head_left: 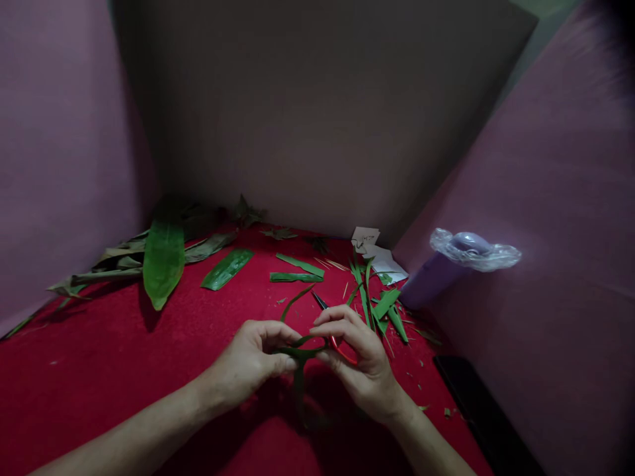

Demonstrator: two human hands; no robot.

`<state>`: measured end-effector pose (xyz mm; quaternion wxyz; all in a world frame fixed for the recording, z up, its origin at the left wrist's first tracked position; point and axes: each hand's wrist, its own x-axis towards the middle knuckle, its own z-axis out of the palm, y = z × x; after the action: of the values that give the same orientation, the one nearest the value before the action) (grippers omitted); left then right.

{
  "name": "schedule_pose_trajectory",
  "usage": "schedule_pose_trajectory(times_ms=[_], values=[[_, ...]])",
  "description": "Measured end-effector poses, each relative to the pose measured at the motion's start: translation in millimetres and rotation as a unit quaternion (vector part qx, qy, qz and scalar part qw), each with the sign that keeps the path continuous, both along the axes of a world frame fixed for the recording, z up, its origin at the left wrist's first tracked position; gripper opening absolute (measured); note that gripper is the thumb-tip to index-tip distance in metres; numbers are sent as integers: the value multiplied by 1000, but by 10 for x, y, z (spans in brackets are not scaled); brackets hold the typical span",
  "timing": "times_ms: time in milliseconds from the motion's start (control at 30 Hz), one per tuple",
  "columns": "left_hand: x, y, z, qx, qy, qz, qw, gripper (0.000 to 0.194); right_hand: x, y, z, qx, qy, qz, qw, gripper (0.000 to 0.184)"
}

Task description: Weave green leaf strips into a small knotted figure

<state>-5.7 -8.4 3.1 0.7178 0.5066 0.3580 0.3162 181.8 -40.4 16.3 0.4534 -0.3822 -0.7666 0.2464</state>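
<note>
Between my two hands a narrow green leaf strip (pixel 308 354) is bent into a small loop. One end curls up past the left fingers and another hangs below, blurred. My left hand (pixel 251 360) pinches the strip's left side between thumb and fingers. On the other side, the thumb and fingers of my right hand (pixel 360 357) close on the strip too. A pair of scissors with red handles (pixel 342 350) lies just beyond and partly behind my right hand, its dark blades pointing up and left.
Long leaves (pixel 163 258) and dry ones lie at the back left. Cut leaf pieces (pixel 228 268), thin sticks (pixel 332 264) and green scraps (pixel 387 307) are spread across the red cloth (pixel 124 383). White paper (pixel 384 261), a purple container with plastic wrap (pixel 436 271) and a black flat object (pixel 481 410) stand or lie rightward.
</note>
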Motion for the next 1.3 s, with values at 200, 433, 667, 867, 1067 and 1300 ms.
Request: schedule_pose_trajectory(times_ms=[200, 433, 667, 867, 1067, 1300], values=[[4, -6, 17, -14, -3, 5, 1000, 23, 15, 70, 73, 20, -22, 34, 999, 21], [18, -14, 29, 0, 1, 25, 1000, 23, -17, 104, 112, 35, -84, 16, 996, 12], [15, -29, 40, 46, 38, 45, 997, 18, -51, 156, 194, 79, -178, 7, 981, 19], [8, 7, -20, 57, 46, 50, 996, 18, -72, 157, 405, 90, -344, -7, 935, 26], [15, -1, 5, 70, 35, 63, 995, 17, -139, 170, 525, 90, -433, 14, 897, 26], [-2, 19, 9, 86, 36, 66, 993, 24, -200, 265, 548, -43, -251, 18, 967, 28]])
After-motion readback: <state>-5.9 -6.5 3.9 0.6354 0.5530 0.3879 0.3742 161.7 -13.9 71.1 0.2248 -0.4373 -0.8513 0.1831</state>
